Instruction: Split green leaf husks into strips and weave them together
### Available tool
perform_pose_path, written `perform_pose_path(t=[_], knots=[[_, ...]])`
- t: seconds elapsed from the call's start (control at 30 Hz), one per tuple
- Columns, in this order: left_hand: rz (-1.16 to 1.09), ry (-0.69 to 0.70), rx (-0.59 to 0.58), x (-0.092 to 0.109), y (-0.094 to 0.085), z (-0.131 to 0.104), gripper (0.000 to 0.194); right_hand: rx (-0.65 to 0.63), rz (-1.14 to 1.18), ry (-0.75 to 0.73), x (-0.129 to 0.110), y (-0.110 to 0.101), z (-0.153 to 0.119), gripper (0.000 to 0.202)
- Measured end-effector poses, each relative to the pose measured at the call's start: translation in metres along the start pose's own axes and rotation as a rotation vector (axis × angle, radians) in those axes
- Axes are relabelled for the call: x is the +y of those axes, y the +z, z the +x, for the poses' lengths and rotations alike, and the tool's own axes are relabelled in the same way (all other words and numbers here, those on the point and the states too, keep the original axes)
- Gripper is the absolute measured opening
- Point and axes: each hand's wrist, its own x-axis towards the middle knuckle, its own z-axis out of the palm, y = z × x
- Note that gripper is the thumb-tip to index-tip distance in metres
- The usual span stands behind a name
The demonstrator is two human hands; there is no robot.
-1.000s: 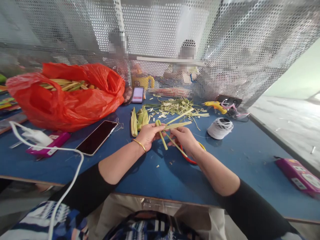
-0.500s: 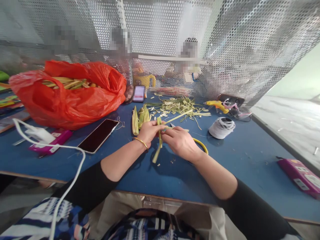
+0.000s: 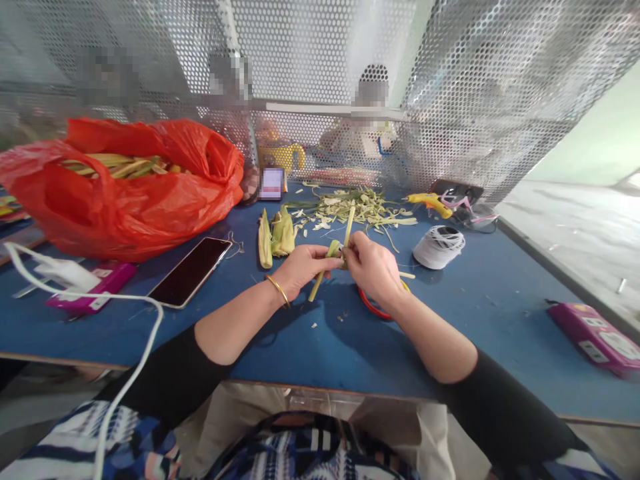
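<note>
My left hand (image 3: 309,265) pinches a folded pale green strip of corn husk (image 3: 316,287) between thumb and fingers, its lower end sticking out toward me. Close against it, my right hand (image 3: 373,263) has its fingers closed at the same husk, near a strip end that points up and away. Under my right hand and wrist shows a red loop (image 3: 373,307) with a bit of yellow, perhaps a scissors handle; the rest is hidden. Two bundles of husk, a narrow one (image 3: 265,240) and a wider one (image 3: 283,231), lie beyond my left hand.
A heap of husk scraps (image 3: 363,208) lies behind my hands. To the right are a spool of white thread (image 3: 439,248), a yellow glue gun (image 3: 431,203) and a purple power strip (image 3: 597,338). Leftward are a phone (image 3: 191,272), a white cable (image 3: 137,370) and a red plastic bag (image 3: 165,220).
My right hand has turned and risen slightly, and a strip end now points upward. The red loop has come into sight below my right hand. The view has shifted a little.
</note>
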Motion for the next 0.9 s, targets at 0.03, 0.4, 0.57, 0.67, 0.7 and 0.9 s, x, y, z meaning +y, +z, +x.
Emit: perform_pose_path(t=[0.03,0.4,0.57,0.67,0.7,0.9], knots=[[0.008,0.004,0.011,-0.001,0.001,0.000,0.010,-0.014,-0.006,0.023,-0.001,0.000,-0.001,0.008],[-0.061,-0.020,0.232,-0.002,-0.001,0.007,0.008,-0.326,0.332,-0.030,0.013,-0.016,0.012,0.009],[-0.090,-0.036,0.244,-0.001,-0.004,0.009,0.005,-0.522,0.654,-0.075,0.019,-0.031,0.014,0.025],[-0.114,-0.041,0.241,-0.003,-0.005,0.009,0.004,-0.592,0.814,-0.012,0.015,-0.037,0.014,0.023],[-0.117,-0.039,0.241,-0.003,-0.005,0.010,0.003,-0.607,0.871,0.009,0.013,-0.038,0.014,0.025],[-0.097,-0.007,0.203,-0.004,-0.006,0.009,0.004,-0.336,0.965,0.002,0.007,-0.032,0.013,0.025]])
